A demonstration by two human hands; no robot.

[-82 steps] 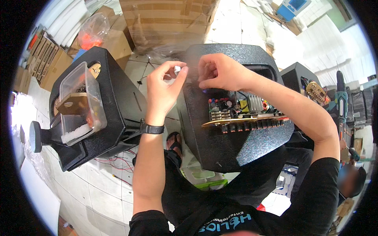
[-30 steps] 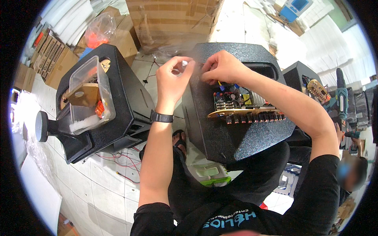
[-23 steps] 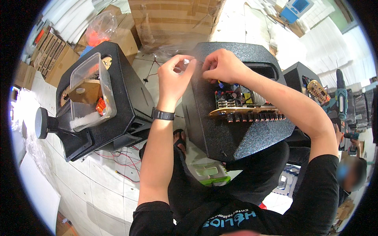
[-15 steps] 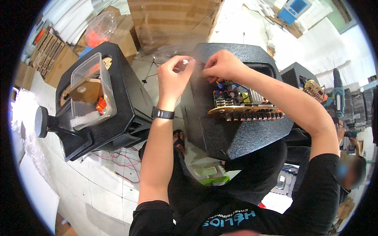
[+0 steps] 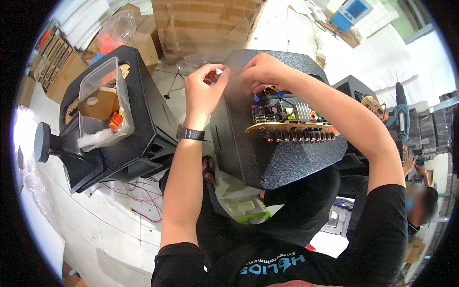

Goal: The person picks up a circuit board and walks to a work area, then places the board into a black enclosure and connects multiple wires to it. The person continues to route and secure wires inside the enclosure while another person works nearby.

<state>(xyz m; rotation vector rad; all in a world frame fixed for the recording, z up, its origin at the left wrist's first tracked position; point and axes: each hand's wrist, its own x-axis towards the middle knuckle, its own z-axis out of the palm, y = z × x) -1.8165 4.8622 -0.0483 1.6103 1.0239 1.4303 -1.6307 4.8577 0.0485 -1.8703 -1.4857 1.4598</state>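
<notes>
My left hand [image 5: 203, 88] is raised over the left edge of a black speaker cabinet [image 5: 282, 165]. Its thumb and fingers close on a small white piece [image 5: 218, 71], whose kind I cannot make out. Just to the right, my right hand [image 5: 265, 71] is closed, fingertips pinched and turned toward the left hand; what they hold, if anything, is hidden. Below the right hand, an amplifier panel [image 5: 291, 128] with a row of knobs, a circuit board and a silver heat sink lies on the cabinet. Blue-tipped wires [image 5: 256, 99] rise beside the board.
Another black speaker [image 5: 138, 110] at left bears a clear plastic tub [image 5: 125, 95] with orange pieces. Red wires [image 5: 148, 197] trail on the floor. A large carton [image 5: 201, 28] stands behind. To the right are a cordless drill [image 5: 400, 112] and a co-worker's hands [image 5: 413, 163].
The whole view has shifted slightly, so everything sits a little further left. Both hands keep nearly the same pose, the right fingers somewhat more curled.
</notes>
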